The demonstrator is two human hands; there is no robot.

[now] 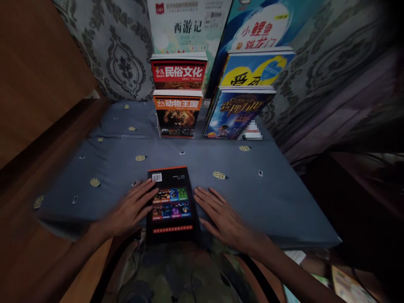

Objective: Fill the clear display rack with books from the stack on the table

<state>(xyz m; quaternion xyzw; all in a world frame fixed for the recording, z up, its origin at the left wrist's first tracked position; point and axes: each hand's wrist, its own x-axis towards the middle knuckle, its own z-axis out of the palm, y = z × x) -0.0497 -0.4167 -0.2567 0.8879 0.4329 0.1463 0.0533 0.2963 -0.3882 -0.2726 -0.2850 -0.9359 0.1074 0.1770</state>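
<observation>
A black book (172, 179) lies flat near the front edge of the cloth-covered table, its barcode and rows of small coloured pictures facing up. My left hand (134, 204) rests beside it with fingers stretched out, the fingertips over the book's left edge. On the other side, my right hand (221, 214) lies flat on the cloth, fingers extended close to the book's right edge. Neither hand is wrapped round anything. Beyond stand upright books: one with a lion cover (178, 118), a red one (179, 73) behind it, and a blue one (238, 111) to the right.
Taller books, a pale green one (186, 29) and a teal one (263, 25), stand at the back against patterned curtains (123, 54). The grey-blue tablecloth (240, 193) has pineapple prints. A wooden panel (38, 75) rises at left. Papers (353, 286) lie below at right.
</observation>
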